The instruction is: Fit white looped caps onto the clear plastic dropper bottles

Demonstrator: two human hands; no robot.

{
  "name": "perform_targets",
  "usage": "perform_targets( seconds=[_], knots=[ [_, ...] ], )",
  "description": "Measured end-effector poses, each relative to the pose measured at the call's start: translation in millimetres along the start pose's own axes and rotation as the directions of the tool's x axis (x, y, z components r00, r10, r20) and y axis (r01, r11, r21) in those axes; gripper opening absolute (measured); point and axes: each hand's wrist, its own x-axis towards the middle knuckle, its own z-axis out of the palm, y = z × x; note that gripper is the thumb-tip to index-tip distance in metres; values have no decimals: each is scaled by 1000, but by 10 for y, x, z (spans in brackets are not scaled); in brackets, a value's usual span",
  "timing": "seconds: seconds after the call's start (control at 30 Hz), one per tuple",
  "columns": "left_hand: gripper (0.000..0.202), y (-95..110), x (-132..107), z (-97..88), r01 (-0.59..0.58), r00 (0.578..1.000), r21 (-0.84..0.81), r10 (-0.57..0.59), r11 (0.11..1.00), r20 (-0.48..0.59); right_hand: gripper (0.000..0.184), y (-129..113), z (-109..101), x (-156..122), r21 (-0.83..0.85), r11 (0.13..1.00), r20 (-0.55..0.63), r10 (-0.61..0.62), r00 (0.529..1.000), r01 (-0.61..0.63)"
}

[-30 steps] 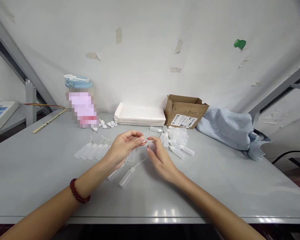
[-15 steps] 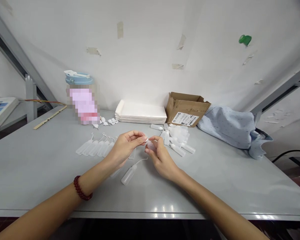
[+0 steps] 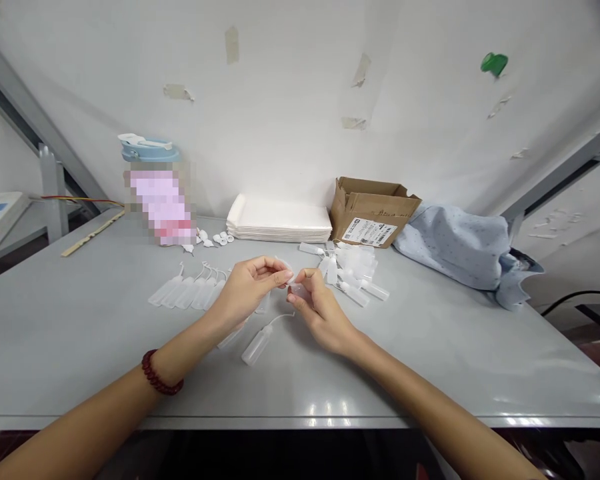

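Note:
In front of me, over the middle of the table point(image 3: 105, 360), both hands meet at a small translucent plastic bottle point(image 3: 301, 291). My right hand point(image 3: 325, 317) grips its body between thumb and fingers. My left hand point(image 3: 250, 290) is closed in a pinch at the bottle's top, on a white cap point(image 3: 291, 277) mostly hidden by the fingertips. Below the hands lies a bottle with a thin bent spout point(image 3: 257, 345); another is partly covered by my left hand. A row of spouted bottles point(image 3: 183, 292) lies to the left. To the right is a heap of bottles point(image 3: 353, 263).
Several small white caps point(image 3: 215, 239) lie at the back left by a blurred pink-purple item point(image 3: 163, 203) and a blue lid point(image 3: 153, 150). Behind stand a stack of white sheets or envelopes point(image 3: 280, 223), an open cardboard box point(image 3: 373, 210) and a light blue cloth point(image 3: 455, 247).
My view has shifted slightly. Both hands stay together at the bottle, and my left fingers now cover more of its top.

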Motion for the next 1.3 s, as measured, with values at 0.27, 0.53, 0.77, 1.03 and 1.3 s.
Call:
perform_targets(
  seconds=[0.27, 0.53, 0.77, 1.03, 1.3],
  knots=[
    [14, 78, -4, -40, -65, 998, 168, 61, 984, 30, 7, -18, -28, -7, -19, 1000, -4, -9, 1000, 9],
    [17, 100, -29, -12, -73, 997, 165, 66, 984, 51, 18, 1, 7, -6, 129, 989, -29, 77, 997, -73],
    [18, 85, -2, -84, -90, 980, 181, 54, 979, 194, 26, -16, -10, 6, 382, 914, 22, 140, 990, -138],
    [15, 78, 10, -114, -57, 964, 104, 28, 993, 264, 33, -43, -48, 38, 586, 763, 165, 219, 962, -274],
    [19, 79, -3, -94, 37, 978, 180, -73, 983, 195, 38, -44, -57, 42, 665, 682, 218, 210, 953, -303]
  ],
)
